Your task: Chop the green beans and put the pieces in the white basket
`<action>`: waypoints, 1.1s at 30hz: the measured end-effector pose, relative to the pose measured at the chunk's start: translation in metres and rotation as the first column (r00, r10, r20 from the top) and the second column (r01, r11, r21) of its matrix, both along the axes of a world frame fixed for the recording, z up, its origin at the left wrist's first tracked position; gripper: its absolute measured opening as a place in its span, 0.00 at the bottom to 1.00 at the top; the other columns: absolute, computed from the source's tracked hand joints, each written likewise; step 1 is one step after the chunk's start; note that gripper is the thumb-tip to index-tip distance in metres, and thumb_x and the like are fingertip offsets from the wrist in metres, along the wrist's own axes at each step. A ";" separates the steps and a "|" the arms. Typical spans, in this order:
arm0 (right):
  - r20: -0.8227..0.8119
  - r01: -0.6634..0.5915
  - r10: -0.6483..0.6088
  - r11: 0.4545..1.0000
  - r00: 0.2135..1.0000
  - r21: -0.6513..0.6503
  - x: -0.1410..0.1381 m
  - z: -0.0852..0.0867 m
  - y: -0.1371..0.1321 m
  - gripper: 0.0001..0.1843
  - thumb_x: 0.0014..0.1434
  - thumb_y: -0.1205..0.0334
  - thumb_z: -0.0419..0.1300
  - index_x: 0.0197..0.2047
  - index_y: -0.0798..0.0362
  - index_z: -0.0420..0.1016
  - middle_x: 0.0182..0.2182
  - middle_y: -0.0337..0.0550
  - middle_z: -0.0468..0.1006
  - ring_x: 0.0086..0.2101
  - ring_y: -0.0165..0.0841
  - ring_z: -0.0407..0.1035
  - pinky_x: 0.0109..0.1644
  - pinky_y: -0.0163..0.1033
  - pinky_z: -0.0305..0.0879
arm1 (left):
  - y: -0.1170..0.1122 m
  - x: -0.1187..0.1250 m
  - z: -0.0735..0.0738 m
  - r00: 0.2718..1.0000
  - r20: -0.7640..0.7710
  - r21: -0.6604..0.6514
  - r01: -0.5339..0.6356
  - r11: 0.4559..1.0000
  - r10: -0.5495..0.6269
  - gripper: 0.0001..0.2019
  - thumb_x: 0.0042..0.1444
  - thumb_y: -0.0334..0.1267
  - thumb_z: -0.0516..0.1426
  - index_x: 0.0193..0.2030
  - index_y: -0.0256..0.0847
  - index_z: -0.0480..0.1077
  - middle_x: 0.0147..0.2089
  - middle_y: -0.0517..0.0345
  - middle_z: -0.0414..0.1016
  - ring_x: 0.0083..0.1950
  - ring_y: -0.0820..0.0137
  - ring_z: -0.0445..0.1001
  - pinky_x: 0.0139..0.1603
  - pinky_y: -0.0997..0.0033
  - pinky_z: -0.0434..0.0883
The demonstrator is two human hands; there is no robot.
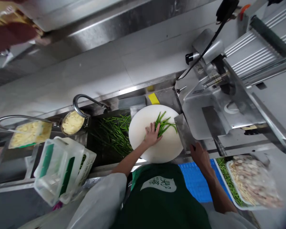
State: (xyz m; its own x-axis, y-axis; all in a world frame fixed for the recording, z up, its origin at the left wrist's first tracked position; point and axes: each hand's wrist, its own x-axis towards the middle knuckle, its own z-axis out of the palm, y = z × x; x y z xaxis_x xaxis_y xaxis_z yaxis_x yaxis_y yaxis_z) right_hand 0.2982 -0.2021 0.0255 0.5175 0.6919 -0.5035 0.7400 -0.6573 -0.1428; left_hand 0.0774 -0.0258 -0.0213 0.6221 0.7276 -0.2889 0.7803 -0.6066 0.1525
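Note:
A bunch of green beans (162,123) lies on the round white cutting board (157,152), toward its right side. My left hand (153,136) rests on the board with fingers spread, touching the left side of the bunch. To the right, my right hand (200,156) is closed around the handle of a cleaver (184,132). The handle is mostly hidden by my fingers. The broad blade points away from me, just beyond the board's right edge, near the bean tips. More green beans (116,132) fill the dark sink left of the board.
A metal slicing machine (205,114) stands at the right, with another blade (211,121) on it. Two curved faucets (82,98) rise at left near bowls of pale slices (72,122). Clear bins (53,168) stand front left; a tray (249,206) of food sits lower right.

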 end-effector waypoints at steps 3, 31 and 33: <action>0.008 -0.028 0.028 0.999 1.000 0.016 -0.002 0.002 -0.001 0.20 0.74 0.54 0.46 0.52 0.59 0.72 0.37 0.56 0.82 0.39 0.45 0.77 0.37 0.40 0.58 | 0.032 -0.041 0.018 0.953 0.046 -0.128 0.302 0.945 -0.299 0.42 0.65 0.53 0.58 0.80 0.48 0.43 0.81 0.42 0.39 0.81 0.47 0.40 0.74 0.35 0.50; -0.088 -0.023 0.030 0.997 0.996 0.072 -0.008 0.006 -0.008 0.19 0.74 0.57 0.44 0.52 0.58 0.71 0.37 0.57 0.82 0.39 0.45 0.77 0.41 0.41 0.60 | 0.059 -0.047 0.031 0.827 0.438 -0.262 -0.256 0.930 0.351 0.10 0.60 0.38 0.61 0.44 0.39 0.82 0.43 0.49 0.83 0.42 0.64 0.80 0.49 0.64 0.78; -0.094 -0.010 0.017 0.997 0.995 0.071 -0.009 0.007 -0.008 0.19 0.74 0.57 0.44 0.52 0.58 0.71 0.37 0.57 0.82 0.40 0.45 0.77 0.41 0.41 0.60 | 0.066 -0.054 0.044 0.767 0.509 -0.290 -0.276 0.916 0.392 0.11 0.60 0.40 0.62 0.44 0.37 0.82 0.44 0.49 0.84 0.39 0.66 0.80 0.45 0.65 0.78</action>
State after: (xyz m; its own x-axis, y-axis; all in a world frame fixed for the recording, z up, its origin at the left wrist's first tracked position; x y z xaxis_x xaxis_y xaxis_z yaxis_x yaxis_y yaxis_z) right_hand 0.2892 -0.2097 0.0322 0.4602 0.7341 -0.4993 0.7298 -0.6330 -0.2581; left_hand 0.0238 0.0407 0.0232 0.4437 0.8869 -0.1287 0.6771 -0.2376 0.6965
